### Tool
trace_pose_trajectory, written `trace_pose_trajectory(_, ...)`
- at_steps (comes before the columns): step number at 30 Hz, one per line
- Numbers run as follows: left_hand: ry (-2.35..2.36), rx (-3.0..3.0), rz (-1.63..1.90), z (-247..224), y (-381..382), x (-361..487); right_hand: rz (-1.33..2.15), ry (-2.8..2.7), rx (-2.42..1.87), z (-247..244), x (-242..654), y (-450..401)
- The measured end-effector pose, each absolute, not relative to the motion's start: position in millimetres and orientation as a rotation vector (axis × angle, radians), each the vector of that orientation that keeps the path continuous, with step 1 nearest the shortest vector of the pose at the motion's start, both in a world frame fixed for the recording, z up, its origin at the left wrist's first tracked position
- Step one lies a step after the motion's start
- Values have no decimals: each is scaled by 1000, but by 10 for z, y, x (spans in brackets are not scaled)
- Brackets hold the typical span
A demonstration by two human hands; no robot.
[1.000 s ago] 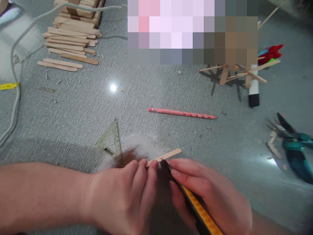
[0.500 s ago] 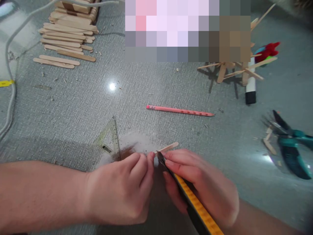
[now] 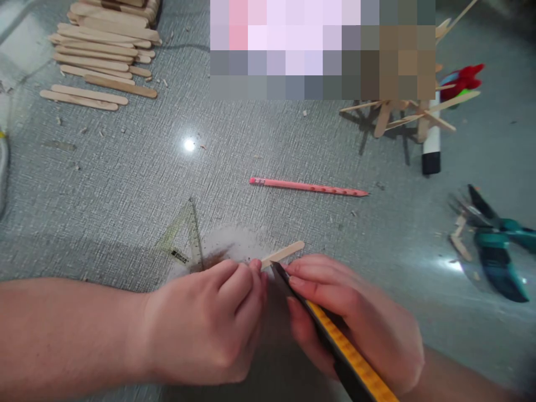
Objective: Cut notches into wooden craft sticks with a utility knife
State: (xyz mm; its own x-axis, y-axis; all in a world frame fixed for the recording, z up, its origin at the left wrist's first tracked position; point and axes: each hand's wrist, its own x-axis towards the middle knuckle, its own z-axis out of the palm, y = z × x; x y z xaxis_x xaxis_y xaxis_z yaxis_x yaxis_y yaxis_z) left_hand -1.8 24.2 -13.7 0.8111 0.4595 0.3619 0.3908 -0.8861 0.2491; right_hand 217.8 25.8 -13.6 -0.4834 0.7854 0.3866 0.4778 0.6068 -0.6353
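My left hand is closed on a wooden craft stick, whose rounded end sticks out to the upper right. My right hand grips a yellow and black utility knife. The knife's dark blade tip is at the stick's lower edge, close to my left fingertips. Just beyond my left hand, a clear triangular ruler lies on the grey table. A pink pencil lies farther up, past both hands.
Many craft sticks are piled at the upper left. At the right lie green-handled pliers beside stick scraps. A stick structure, a white marker and a red object are at the upper right. A cable runs down the left edge.
My right hand and the knife have shifted slightly right and down, and more of the stick shows. The camera view has moved slightly, shifting the background leftward on the left side.
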Motion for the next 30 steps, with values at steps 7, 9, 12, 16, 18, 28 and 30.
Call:
trace_pose_trajectory(7,688,2794,608,-123,237,-10,655,-2105,-1043,-150,2211,198)
trace_pose_trajectory(9,679,2803,594,-113,251,-8,680,-2091,-1031,-156,2210,194)
trace_pose_trajectory(12,677,2818,581,-106,273,-15,706,-2097,-986,-163,2194,206)
trace_pose_trajectory(16,707,2781,557,-92,289,-25,711,-2090,-997,-167,2181,213)
trace_pose_trajectory(18,743,2746,550,-85,291,-23,691,-2078,-1023,-165,2195,205)
trace_pose_trajectory(28,685,2852,548,-61,322,-86,636,-2039,-1146,-129,2207,184)
trace_pose_trajectory(30,712,2870,542,-50,325,-111,649,-2052,-1145,-113,2204,199)
